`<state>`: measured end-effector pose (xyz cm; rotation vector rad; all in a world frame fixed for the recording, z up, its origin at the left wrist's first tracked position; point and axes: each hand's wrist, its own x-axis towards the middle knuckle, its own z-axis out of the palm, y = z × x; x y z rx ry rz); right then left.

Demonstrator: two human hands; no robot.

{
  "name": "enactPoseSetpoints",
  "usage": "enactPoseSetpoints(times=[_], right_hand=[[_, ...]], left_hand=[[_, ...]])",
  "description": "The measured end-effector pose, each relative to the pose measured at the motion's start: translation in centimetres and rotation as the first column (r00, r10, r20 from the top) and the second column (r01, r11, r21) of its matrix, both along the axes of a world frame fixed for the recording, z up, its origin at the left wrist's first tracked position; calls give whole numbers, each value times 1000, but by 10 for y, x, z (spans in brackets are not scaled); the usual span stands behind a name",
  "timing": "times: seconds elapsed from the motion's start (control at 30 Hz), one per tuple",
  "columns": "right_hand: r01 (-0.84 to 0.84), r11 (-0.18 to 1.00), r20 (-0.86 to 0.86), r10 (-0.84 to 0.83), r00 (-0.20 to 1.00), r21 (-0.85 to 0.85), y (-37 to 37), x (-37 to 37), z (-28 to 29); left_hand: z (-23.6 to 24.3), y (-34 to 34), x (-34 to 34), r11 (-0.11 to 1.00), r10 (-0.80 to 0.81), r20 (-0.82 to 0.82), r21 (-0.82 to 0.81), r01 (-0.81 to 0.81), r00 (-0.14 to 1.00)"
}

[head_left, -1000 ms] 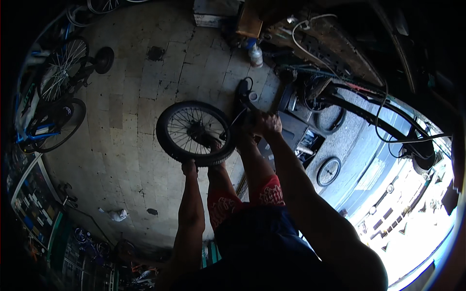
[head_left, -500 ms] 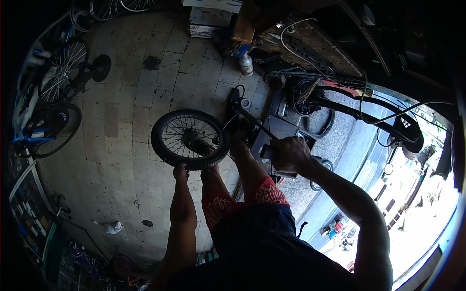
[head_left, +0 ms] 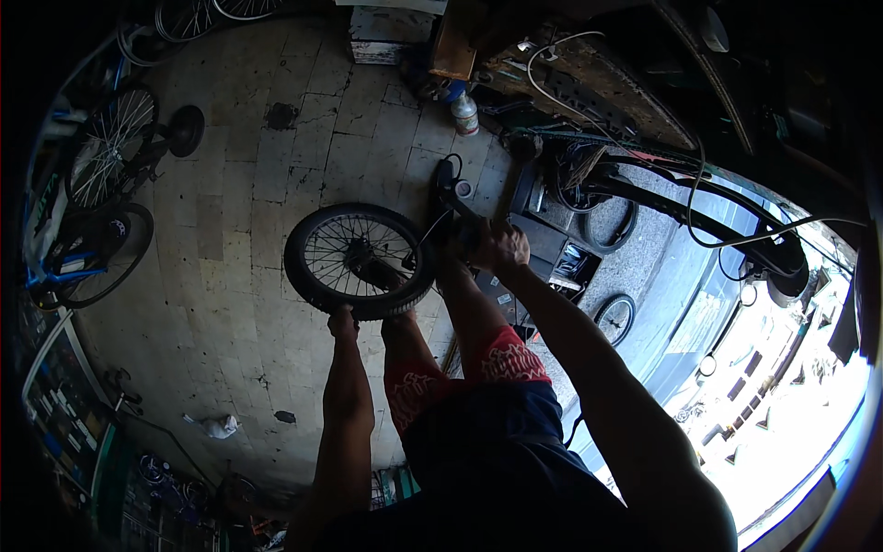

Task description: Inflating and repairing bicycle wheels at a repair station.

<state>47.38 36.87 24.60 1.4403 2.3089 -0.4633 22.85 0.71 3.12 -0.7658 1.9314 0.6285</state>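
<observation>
A spoked wheel with a thick black tire (head_left: pixel 317 296) tilts in front of my legs. My left hand (head_left: pixel 342 321) is closed on the tire's near edge. To the wheel's right stands a dark floor pump (head_left: pixel 448 193) with a round pale gauge (head_left: pixel 464 189) at its foot. A thin hose (head_left: pixel 429 234) runs from beside the pump to the wheel, near its spokes. My right hand (head_left: pixel 499 248) is wrapped round the pump's handle, low over the barrel. The handle itself is mostly hidden by that hand and the shade.
Bicycles (head_left: pixel 101 147) line the left side. A white bottle with a blue top (head_left: pixel 464 115) stands beyond the pump. Right of my legs is a dark box (head_left: pixel 536 247), with a small wheel (head_left: pixel 614 318) farther right. A white rag (head_left: pixel 219 426) lies on the tiled floor.
My right hand has pushed the pump handle down toward the barrel, moving left and away from me. The left hand still grips the tire, and the wheel has hardly moved.
</observation>
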Motion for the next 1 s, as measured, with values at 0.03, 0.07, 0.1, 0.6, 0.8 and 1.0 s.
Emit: enactPoseSetpoints(times=[0.03, 0.07, 0.1, 0.6, 0.8, 1.0], right_hand=[[-3, 1000, 5, 4, 1000, -12, 1, -1, -9], [-5, 997, 39, 9, 999, -77, 3, -2, -19], [-2, 990, 75, 13, 997, -144, 5, -3, -28], [28, 954, 65, -9, 998, -297, 7, -23, 17], [-226, 948, -192, 185, 964, -223, 13, 10, 187], [6, 999, -123, -10, 992, -35, 15, 5, 104]], left_hand=[[1, 0, 0, 1000, 10, -8, -1, -10, 1000], [1, 1, 1, 1000, 22, -12, 1, -22, 1000], [2, 1, 2, 999, 37, -18, 6, -37, 999], [4, 6, 4, 871, 478, -110, 188, -454, 871], [-6, 20, 4, 847, 505, -10, 197, -494, 863], [12, 92, 2, 787, 560, -41, 338, -516, 828]])
